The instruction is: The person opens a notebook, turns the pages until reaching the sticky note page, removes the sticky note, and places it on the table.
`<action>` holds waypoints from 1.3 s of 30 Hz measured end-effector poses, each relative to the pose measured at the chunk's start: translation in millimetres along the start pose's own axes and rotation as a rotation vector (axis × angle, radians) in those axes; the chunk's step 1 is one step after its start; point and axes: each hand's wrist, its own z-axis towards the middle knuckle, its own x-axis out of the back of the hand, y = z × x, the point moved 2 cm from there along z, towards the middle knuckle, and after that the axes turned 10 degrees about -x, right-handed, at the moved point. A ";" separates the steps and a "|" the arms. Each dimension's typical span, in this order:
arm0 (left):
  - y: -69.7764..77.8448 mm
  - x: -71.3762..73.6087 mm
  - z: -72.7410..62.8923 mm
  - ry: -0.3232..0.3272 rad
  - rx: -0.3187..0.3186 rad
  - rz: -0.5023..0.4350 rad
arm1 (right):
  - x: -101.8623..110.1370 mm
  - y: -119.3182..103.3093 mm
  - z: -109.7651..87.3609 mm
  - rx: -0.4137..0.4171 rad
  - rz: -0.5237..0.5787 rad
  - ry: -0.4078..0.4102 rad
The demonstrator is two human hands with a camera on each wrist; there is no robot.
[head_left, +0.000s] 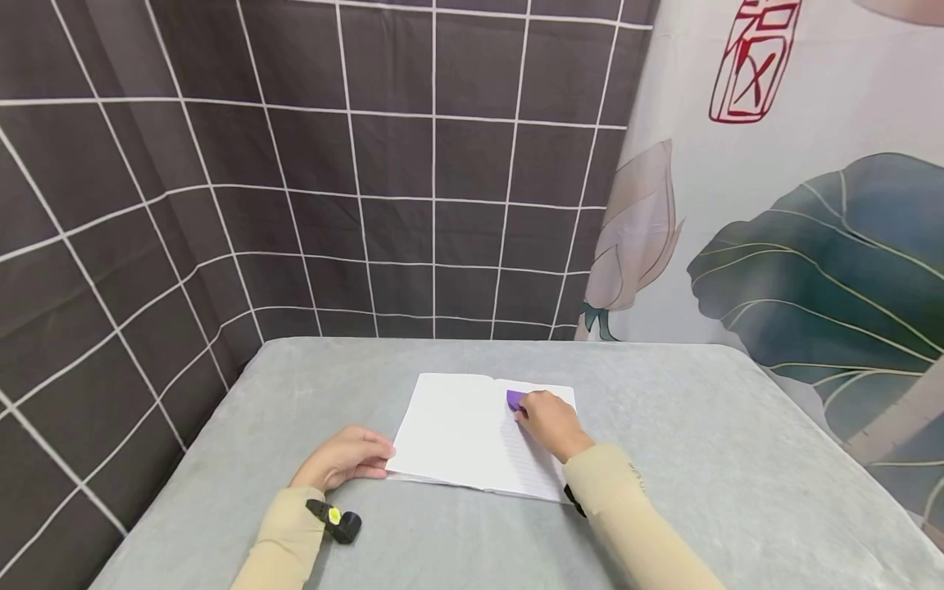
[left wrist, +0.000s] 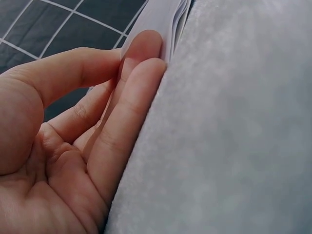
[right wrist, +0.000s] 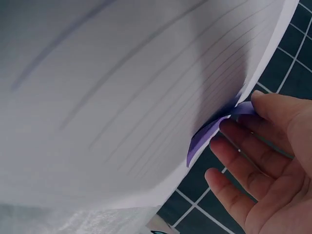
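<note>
An open notebook [head_left: 450, 430] lies on the grey cloth, its left page looking blank and its right page ruled. My left hand [head_left: 345, 459] holds the notebook's lower left corner; in the left wrist view the page edges [left wrist: 152, 19] sit between thumb and fingers. Over the upper part of the right page, my right hand [head_left: 553, 422] pinches a small purple piece [head_left: 515, 399]. Seen from the right wrist, that thin, bent purple piece [right wrist: 207, 138] lies against the lined page, one end at the thumb and fingers. Its exact kind cannot be told.
The table [head_left: 708, 426] is covered with a grey cloth. Behind it and at the left hangs a dark curtain [head_left: 391, 164] with a white grid. A pale curtain [head_left: 686, 287] with leaf and flower prints hangs at the right.
</note>
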 end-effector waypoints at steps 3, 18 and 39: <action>-0.8 0.1 0.7 -0.004 -0.004 0.000 | 0.5 3.6 0.8 -0.022 0.039 -0.005; -2.4 -0.2 1.7 -0.004 0.006 0.011 | 2.0 26.8 6.4 -0.106 0.301 -0.041; -0.3 0.4 0.6 -0.015 0.007 0.011 | 5.6 83.2 -1.1 -0.537 0.671 -0.067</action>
